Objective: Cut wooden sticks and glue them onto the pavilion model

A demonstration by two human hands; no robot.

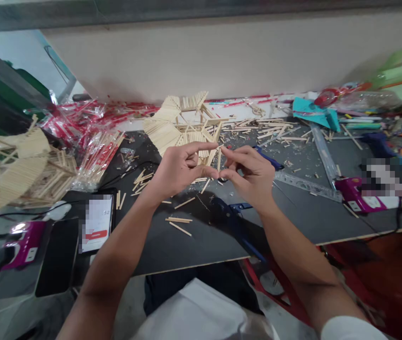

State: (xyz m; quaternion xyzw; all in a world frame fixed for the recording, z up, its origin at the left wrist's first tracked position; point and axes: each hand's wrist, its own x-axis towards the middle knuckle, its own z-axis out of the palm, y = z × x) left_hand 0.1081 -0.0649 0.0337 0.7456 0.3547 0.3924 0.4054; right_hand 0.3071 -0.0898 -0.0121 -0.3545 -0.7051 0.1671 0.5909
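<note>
A short wooden stick (219,160) stands upright between the fingertips of both hands, above the dark tabletop. My left hand (175,170) has its index finger at the stick's top and its thumb at the lower end. From the other side, my right hand (252,172) meets the stick with its index finger and thumb, the other fingers curled. Behind the hands is a structure of glued wooden sticks (165,125), partly hidden by my left hand. Several loose sticks (179,219) lie on the table below the hands. A blue-handled tool (231,222) lies by my right forearm.
Another stick structure (20,165) is at the left, beside plastic-wrapped stick packs (96,158). Phones (96,222) and a purple power strip (23,243) lie at front left. Clear rulers (307,185), a second purple strip (358,193) and teal paper (316,113) lie right.
</note>
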